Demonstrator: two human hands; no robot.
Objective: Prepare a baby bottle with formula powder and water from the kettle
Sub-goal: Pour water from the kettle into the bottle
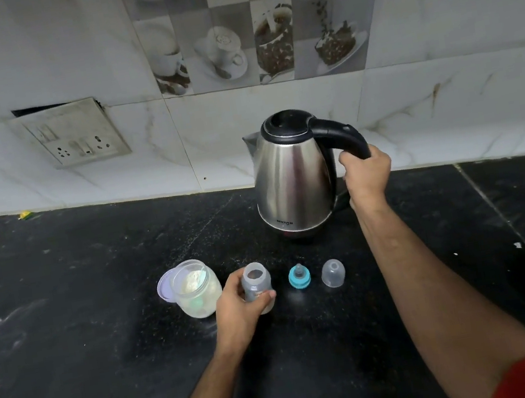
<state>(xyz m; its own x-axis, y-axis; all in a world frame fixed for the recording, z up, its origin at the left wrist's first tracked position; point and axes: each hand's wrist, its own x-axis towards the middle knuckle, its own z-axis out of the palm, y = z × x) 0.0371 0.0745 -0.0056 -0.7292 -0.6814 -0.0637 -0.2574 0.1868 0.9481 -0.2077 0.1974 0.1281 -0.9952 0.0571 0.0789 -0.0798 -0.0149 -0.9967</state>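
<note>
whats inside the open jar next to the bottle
The jar holds pale powder with a scoop partly buried in it. A greenish shape shows lower through the wall; it is too blurred to identify.

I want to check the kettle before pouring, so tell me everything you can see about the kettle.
The kettle has a brushed steel body that widens toward a dark base, a black lid that is shut, and a black curved handle on its right. A small spout points left, toward the wall. It stands upright on the black counter close to the tiled wall, behind the bottle parts. A small dark brand mark sits low on the front. The right hand grips the lower handle. Its water level cannot be seen.
</note>
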